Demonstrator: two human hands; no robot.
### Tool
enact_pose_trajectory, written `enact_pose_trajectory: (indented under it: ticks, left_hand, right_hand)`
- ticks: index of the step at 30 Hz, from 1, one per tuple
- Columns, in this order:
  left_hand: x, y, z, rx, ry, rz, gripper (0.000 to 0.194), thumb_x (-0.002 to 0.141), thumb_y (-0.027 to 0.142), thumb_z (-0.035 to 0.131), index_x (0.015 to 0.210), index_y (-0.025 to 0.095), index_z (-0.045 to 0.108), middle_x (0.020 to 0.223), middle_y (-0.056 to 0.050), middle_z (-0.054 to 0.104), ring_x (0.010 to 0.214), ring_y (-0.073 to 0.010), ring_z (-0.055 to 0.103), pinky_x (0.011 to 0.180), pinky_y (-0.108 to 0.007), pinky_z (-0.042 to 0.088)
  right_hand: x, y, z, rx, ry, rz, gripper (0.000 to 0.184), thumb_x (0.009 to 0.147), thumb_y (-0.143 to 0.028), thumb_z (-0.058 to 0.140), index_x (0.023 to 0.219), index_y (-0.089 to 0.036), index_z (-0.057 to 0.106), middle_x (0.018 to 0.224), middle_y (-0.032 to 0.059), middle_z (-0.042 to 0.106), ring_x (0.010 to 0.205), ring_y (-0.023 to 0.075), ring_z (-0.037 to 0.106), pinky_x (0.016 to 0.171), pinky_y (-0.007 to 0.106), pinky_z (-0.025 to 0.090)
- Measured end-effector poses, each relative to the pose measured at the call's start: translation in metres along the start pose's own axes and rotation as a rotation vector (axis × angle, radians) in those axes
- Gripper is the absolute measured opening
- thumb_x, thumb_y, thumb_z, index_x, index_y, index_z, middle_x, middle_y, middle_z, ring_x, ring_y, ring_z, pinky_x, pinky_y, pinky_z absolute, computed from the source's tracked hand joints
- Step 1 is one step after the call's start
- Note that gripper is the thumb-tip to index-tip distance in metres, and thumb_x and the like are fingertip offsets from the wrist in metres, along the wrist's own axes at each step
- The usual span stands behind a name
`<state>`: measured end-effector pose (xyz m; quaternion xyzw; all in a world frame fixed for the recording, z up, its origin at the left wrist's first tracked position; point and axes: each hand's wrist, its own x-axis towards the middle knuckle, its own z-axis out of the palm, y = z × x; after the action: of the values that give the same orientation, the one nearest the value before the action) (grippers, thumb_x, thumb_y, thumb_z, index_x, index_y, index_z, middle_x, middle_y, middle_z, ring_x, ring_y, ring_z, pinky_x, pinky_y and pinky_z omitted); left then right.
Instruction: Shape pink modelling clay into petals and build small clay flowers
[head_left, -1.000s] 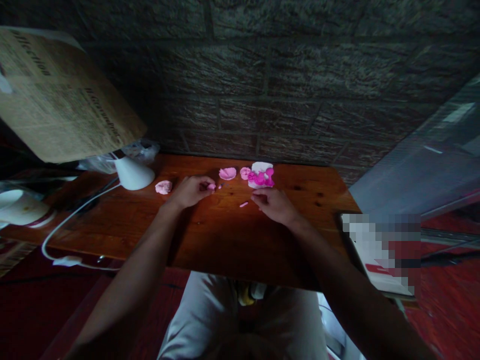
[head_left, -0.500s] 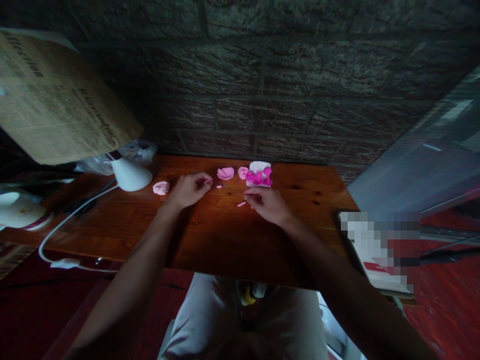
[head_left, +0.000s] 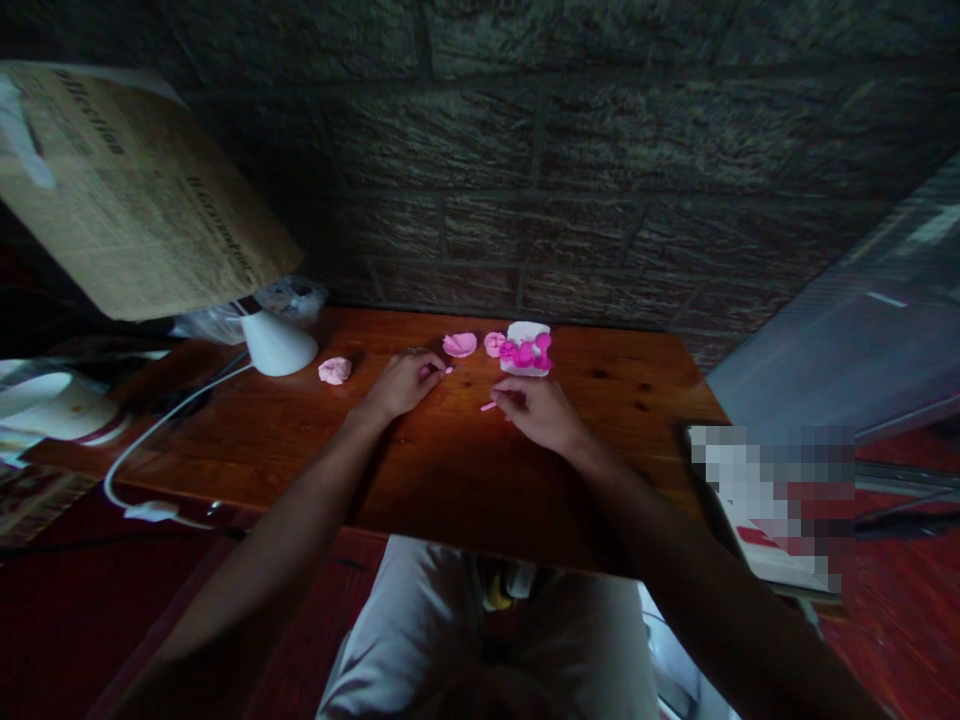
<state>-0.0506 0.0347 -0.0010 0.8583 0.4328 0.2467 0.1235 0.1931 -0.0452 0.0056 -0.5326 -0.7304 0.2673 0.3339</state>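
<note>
Small pink clay-like pieces and flower shapes lie on the wooden table. My left hand (head_left: pixel 412 384) is closed, with a bit of pink material (head_left: pixel 427 372) showing between thumb and fingers. Right at its fingertips lies a small pink piece (head_left: pixel 449 370). My right hand (head_left: pixel 536 408) is pinched at the end of a thin pink strip (head_left: pixel 488 406). Beyond the hands sit a pink cupped petal shape (head_left: pixel 460 345), a pink rose-like flower (head_left: pixel 494 344) and a white block (head_left: pixel 529 330) with bright magenta flower shapes (head_left: pixel 526 353) at its front.
A crumpled light-pink lump (head_left: pixel 334 371) lies left of my left hand, near the white lamp base (head_left: pixel 279 345) under a newsprint-patterned shade (head_left: pixel 150 190). The lamp's white cord (head_left: pixel 161 395) runs over the table's front edge. A white cup (head_left: pixel 64 405) lies at far left; a brick wall stands behind.
My left hand has moved right, bringing its fingertips up to the small pink piece. My right hand has stayed nearly in place by the strip. The whole view has shifted slightly.
</note>
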Motion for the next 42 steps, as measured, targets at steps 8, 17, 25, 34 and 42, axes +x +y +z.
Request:
enact_pose_trajectory:
  ticks: [8, 17, 25, 34, 42]
  left_hand:
    - [-0.001, 0.016, 0.005, -0.162, 0.048, 0.065, 0.015, 0.091, 0.026, 0.063, 0.092, 0.019, 0.076, 0.095, -0.005, 0.079, 0.085, -0.0198, 0.071, 0.085, -0.030, 0.052]
    - [-0.002, 0.045, 0.019, -0.562, 0.091, 0.177, 0.017, 0.089, 0.030, 0.072, 0.097, 0.016, 0.078, 0.098, -0.008, 0.082, 0.088, -0.0193, 0.075, 0.085, -0.030, 0.058]
    - [-0.003, 0.043, 0.020, -0.545, 0.123, 0.237, 0.013, 0.089, 0.024, 0.070, 0.097, 0.017, 0.078, 0.096, -0.009, 0.082, 0.086, -0.0188, 0.076, 0.083, -0.031, 0.058]
    - [-0.003, 0.045, 0.021, -0.469, 0.131, 0.264, 0.013, 0.090, 0.027, 0.072, 0.095, 0.018, 0.080, 0.092, -0.007, 0.082, 0.082, -0.0179, 0.074, 0.078, -0.029, 0.056]
    - [-0.004, 0.049, 0.016, -0.487, 0.146, 0.196, 0.013, 0.088, 0.026, 0.071, 0.092, 0.019, 0.081, 0.092, -0.007, 0.082, 0.084, -0.0193, 0.075, 0.079, -0.031, 0.057]
  right_hand:
    - [0.004, 0.011, 0.006, 0.190, 0.090, -0.020, 0.016, 0.092, -0.021, 0.063, 0.095, -0.020, 0.078, 0.087, 0.0044, 0.080, 0.059, 0.0140, 0.068, 0.063, 0.027, 0.055]
    - [0.007, 0.018, 0.012, 0.438, 0.041, -0.090, 0.016, 0.092, -0.026, 0.065, 0.101, -0.020, 0.077, 0.096, 0.0047, 0.080, 0.066, 0.0137, 0.072, 0.062, 0.027, 0.058]
    - [0.005, 0.018, 0.015, 0.454, 0.080, -0.099, 0.020, 0.090, -0.033, 0.068, 0.103, -0.020, 0.077, 0.093, 0.0052, 0.081, 0.066, 0.0156, 0.074, 0.062, 0.028, 0.058]
    - [0.006, 0.021, 0.016, 0.514, 0.053, -0.029, 0.027, 0.087, -0.043, 0.072, 0.101, -0.021, 0.079, 0.094, 0.0061, 0.082, 0.070, 0.0177, 0.076, 0.061, 0.028, 0.059]
    - [0.004, 0.015, 0.016, 0.509, 0.136, -0.009, 0.028, 0.085, -0.041, 0.074, 0.105, -0.022, 0.080, 0.096, 0.0045, 0.082, 0.061, 0.0136, 0.070, 0.060, 0.028, 0.059]
